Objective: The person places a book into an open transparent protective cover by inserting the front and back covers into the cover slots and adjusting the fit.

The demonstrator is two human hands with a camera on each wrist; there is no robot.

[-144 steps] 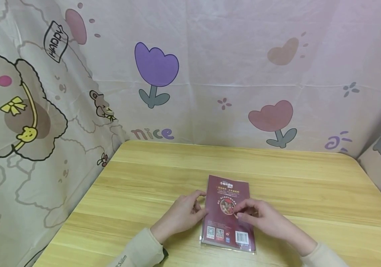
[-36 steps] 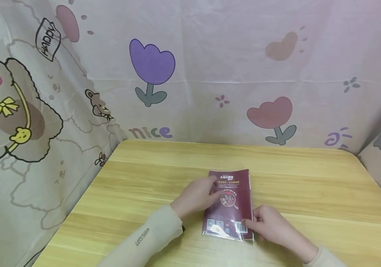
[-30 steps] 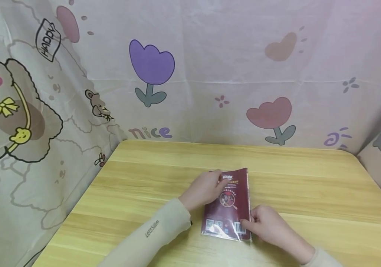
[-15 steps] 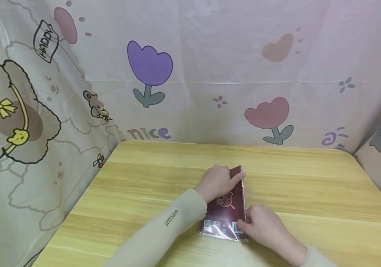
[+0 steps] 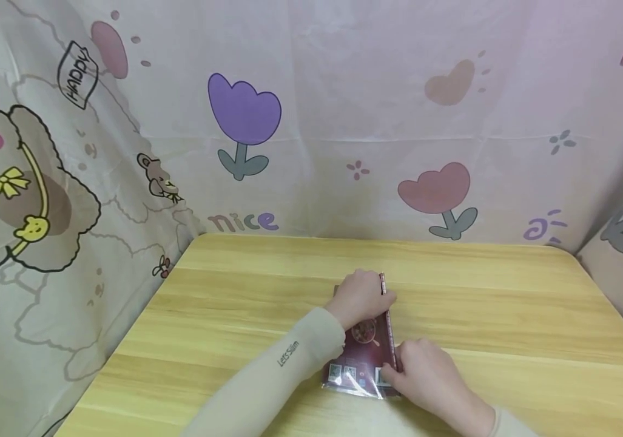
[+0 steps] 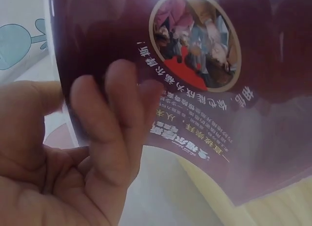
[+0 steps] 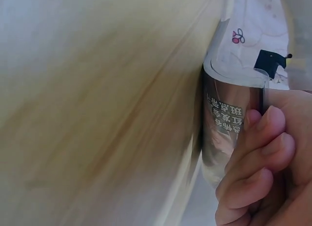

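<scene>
A maroon book (image 5: 364, 340) in clear wrap stands tilted on its long edge on the wooden table (image 5: 508, 315), long axis running away from the person. The left hand (image 5: 363, 297) clasps the far end; the right hand (image 5: 426, 373) pinches the near corner.

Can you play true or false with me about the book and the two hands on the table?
1. The book has a dark red cover. True.
2. The left hand is at the far end of the book. True.
3. The book lies flat on the table. False: it is tipped up on its right side, lifted from the left.
4. The right hand is up in the air, away from the book. False: its fingers hold the book's near right edge.
5. The wall cloth shows a purple tulip. True.
6. A cup stands on the table. False: only the book is there.
</scene>
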